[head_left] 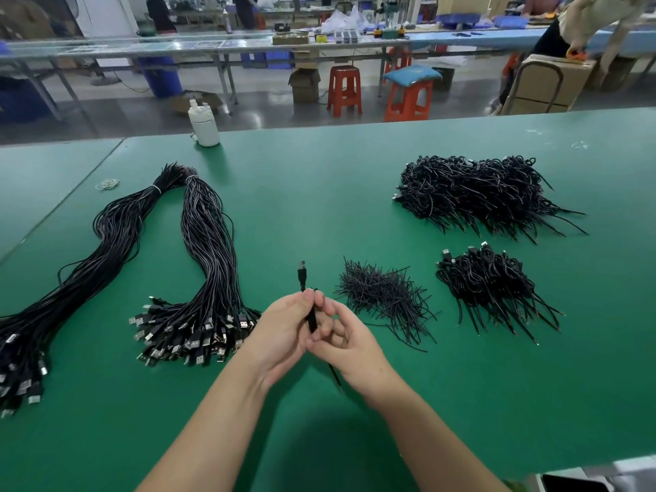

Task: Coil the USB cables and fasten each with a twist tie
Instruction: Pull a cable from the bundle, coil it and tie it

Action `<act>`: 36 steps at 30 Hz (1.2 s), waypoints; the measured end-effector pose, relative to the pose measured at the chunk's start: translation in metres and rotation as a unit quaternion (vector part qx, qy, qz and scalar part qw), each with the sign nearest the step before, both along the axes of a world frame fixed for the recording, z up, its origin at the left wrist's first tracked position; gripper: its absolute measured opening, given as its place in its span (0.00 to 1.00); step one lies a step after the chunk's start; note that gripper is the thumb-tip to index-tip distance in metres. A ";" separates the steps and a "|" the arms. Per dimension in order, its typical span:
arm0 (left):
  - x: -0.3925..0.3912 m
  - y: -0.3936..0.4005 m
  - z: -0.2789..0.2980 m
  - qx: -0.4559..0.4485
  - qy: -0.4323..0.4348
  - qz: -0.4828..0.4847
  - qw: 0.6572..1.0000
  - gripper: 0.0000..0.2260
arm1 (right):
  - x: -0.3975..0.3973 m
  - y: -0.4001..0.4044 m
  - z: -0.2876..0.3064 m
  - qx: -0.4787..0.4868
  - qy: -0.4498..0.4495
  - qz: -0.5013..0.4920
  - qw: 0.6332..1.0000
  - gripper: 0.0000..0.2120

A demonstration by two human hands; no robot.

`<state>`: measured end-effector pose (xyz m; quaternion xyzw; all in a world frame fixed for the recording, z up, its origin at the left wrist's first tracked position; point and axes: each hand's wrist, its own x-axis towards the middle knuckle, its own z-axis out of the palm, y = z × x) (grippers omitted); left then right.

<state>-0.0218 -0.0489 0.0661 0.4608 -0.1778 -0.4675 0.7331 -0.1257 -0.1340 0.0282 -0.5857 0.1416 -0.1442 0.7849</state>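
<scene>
A folded black USB cable (312,319) stands upright between both hands above the green table (319,193); its plug (302,269) points up and a thin end sticks out below. My left hand (284,332) grips the cable from the left. My right hand (346,340) pinches it from the right. Loose black twist ties (385,300) lie in a pile just right of the hands. Two long banded bundles of straight cables (209,264) lie to the left. Coiled cables sit in a small pile (493,285) and a big pile (475,190) on the right.
A white bottle (203,124) stands at the table's far edge. Rubber bands (107,184) lie at the far left. Beyond the table are red stools (344,90), cardboard boxes (553,83), other benches and people. A dark flat object (575,484) lies at the lower right corner.
</scene>
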 end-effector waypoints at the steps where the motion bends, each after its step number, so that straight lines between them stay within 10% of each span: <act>1: 0.000 0.000 -0.001 0.000 0.001 -0.017 1.000 0.11 | 0.000 0.000 0.001 -0.006 -0.007 -0.014 1.000 0.25; 9: 0.008 0.007 0.002 0.026 -0.091 -0.201 0.975 0.11 | -0.009 0.003 -0.003 -0.118 0.016 -0.060 0.991 0.10; 16: -0.002 0.005 0.001 0.122 -0.139 -0.103 0.977 0.14 | -0.013 -0.005 -0.005 -0.284 0.100 -0.123 0.946 0.13; 23: -0.014 -0.004 -0.020 0.352 -0.434 0.065 0.827 0.12 | -0.012 -0.012 -0.006 -0.507 0.214 -0.040 0.834 0.08; 28: -0.005 -0.001 -0.021 0.252 -0.466 0.042 0.847 0.05 | -0.016 -0.012 -0.007 -0.522 0.230 0.003 0.821 0.10; 36: 0.012 -0.002 -0.017 0.287 -0.572 -0.024 0.768 0.10 | -0.014 -0.011 -0.010 -0.510 0.230 0.035 0.828 0.13</act>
